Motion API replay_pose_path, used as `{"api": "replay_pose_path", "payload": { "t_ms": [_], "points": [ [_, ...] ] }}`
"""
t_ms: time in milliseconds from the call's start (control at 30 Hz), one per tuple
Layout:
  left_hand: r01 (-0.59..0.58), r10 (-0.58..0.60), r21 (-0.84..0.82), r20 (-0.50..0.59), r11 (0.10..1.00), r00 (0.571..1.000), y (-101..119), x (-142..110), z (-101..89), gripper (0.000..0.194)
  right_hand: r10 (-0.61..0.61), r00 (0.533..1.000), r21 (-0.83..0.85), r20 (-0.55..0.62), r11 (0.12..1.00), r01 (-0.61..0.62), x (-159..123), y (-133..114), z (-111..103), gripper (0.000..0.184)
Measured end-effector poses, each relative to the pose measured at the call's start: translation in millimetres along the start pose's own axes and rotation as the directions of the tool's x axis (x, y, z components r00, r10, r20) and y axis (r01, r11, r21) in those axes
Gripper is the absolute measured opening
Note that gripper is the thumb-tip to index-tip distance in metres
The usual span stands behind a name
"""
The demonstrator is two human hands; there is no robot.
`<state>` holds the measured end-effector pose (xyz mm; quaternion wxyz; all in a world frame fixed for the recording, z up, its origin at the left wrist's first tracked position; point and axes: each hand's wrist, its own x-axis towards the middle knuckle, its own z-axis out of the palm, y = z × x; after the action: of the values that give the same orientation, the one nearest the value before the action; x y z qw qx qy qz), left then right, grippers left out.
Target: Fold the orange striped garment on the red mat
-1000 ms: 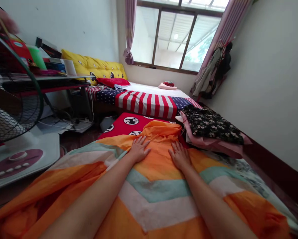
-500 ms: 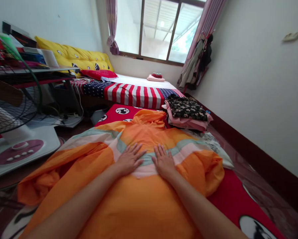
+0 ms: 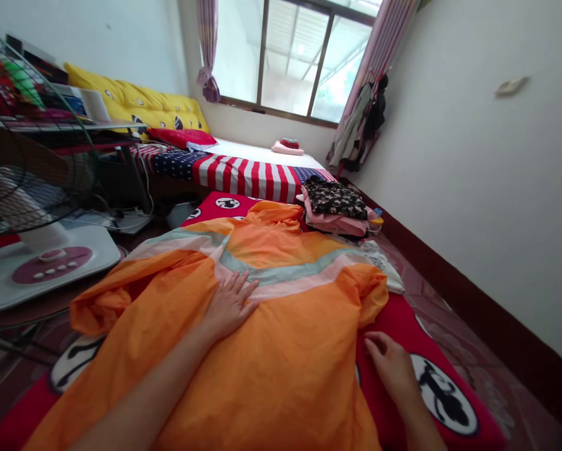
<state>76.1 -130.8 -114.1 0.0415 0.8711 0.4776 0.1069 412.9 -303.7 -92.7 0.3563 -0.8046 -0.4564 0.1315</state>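
Note:
An orange hooded jacket [image 3: 281, 351] with a grey-green and a pale pink band across its chest lies spread out, hood pointing away from me. Flat on its chest, just below the bands, rests my left hand [image 3: 228, 305] with the fingers stretched out. My right hand [image 3: 394, 371] is off the jacket, over the red blanket [image 3: 403, 319] beside its right edge. Its fingers are loosely bent, thumb apart, with nothing seen in them. Both sleeves are bunched, the left one [image 3: 104, 307] near the blanket's left edge.
Beyond the hood's right side sits a pile of folded clothes [image 3: 334, 203], with a white patterned cloth [image 3: 384, 266] nearer me. A fan [image 3: 50, 250] stands at left before a cluttered desk [image 3: 111, 127]. A bed [image 3: 243, 175] is under the window; a wall [image 3: 497, 188] runs along the right.
My right hand has lifted off the jacket's chest and moved right and toward me, past the jacket's edge. My left hand stays on the fabric. The view has shifted slightly right.

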Motion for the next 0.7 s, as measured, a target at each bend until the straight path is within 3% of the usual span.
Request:
{"api": "replay_pose_path", "payload": {
  "t_ms": [100,233,367,567,700],
  "points": [
    [0.002,-0.002,0.001,-0.014,1.0,1.0,-1.9,0.2,2.2,0.054,0.079,0.972,0.042,0.221,0.995,-0.09,-13.2,-7.6,2.1,0.042],
    [-0.007,0.007,-0.002,-0.019,1.0,1.0,-3.1,0.2,0.8,0.055,0.036,0.947,-0.034,0.319,0.999,-0.027,-22.5,-26.4,5.3,0.035],
    [0.004,-0.004,-0.008,-0.015,1.0,1.0,-2.5,-1.7,0.4,0.055,-0.001,0.913,-0.036,0.408,0.999,0.017,-32.9,-28.4,-0.3,0.032],
    [-0.003,0.003,-0.008,-0.02,1.0,1.0,-3.4,-0.7,1.9,0.055,-0.08,0.965,-0.059,0.249,0.993,0.097,-52.9,-22.4,-4.3,0.028],
    [-0.001,0.001,-0.008,-0.026,1.0,1.0,-4.1,-0.3,3.6,0.055,-0.083,0.974,-0.068,0.212,0.993,0.099,-62.1,-27.0,4.2,0.023]
  ]
}}
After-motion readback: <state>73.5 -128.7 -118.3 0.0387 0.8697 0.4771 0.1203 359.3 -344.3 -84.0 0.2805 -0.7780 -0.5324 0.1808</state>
